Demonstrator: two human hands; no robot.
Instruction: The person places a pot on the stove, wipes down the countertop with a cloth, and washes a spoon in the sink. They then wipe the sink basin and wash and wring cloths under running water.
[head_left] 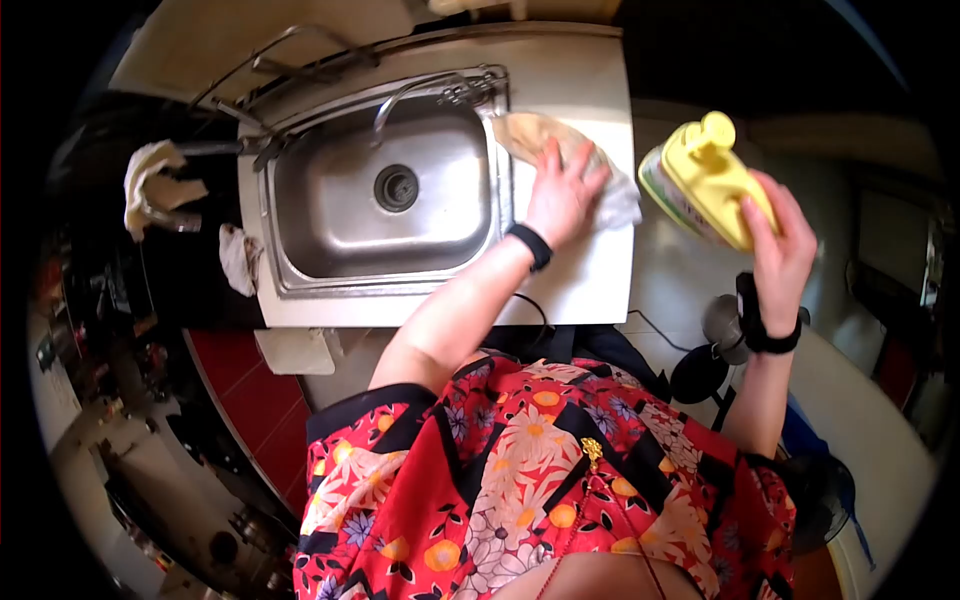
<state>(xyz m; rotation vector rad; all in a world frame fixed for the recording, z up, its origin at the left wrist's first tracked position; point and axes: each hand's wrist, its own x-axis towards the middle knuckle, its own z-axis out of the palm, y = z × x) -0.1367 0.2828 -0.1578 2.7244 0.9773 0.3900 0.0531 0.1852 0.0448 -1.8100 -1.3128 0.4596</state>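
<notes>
My left hand (566,192) presses down on a crumpled beige and white cloth (612,190) on the counter, right of the sink, with its fingers curled over the fabric. Held up beyond the counter's right edge is a yellow plastic bottle (705,170) with a yellow cap and a label on its side. My right hand (780,232) grips it, the thumb across the near face. Tilted to the left, the bottle is apart from the counter.
Left of the cloth lies a steel sink (268,230) with a curved faucet (385,112). The white counter (585,290) surrounds it. A dish rack (275,65) stands behind, and a rag (238,262) hangs at the counter's left edge. Right and below stands a fan-like object (700,372).
</notes>
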